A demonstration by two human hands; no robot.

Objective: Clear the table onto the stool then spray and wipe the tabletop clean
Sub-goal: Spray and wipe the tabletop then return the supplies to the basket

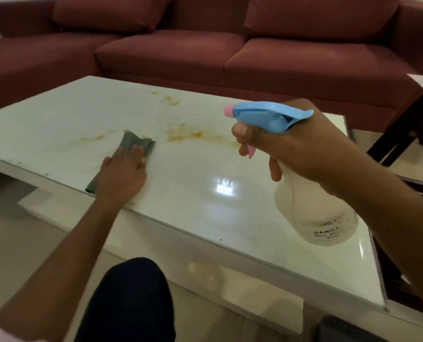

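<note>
A white glossy tabletop (205, 193) fills the middle of the head view, with orange-brown stains (183, 134) smeared across its far half. My left hand (121, 174) lies flat on a grey-green cloth (137, 143), pressing it to the table near the front left edge. My right hand (299, 146) holds a translucent white spray bottle (316, 211) above the table's right side. The bottle has a blue head and a pink nozzle pointing left toward the stains, and my fingers rest on its pink trigger.
A dark red sofa (205, 45) runs along the far side and wraps round the left. A dark wooden piece of furniture (402, 134) with a white top stands at the right. My knee (131, 299) in dark trousers is at the near edge.
</note>
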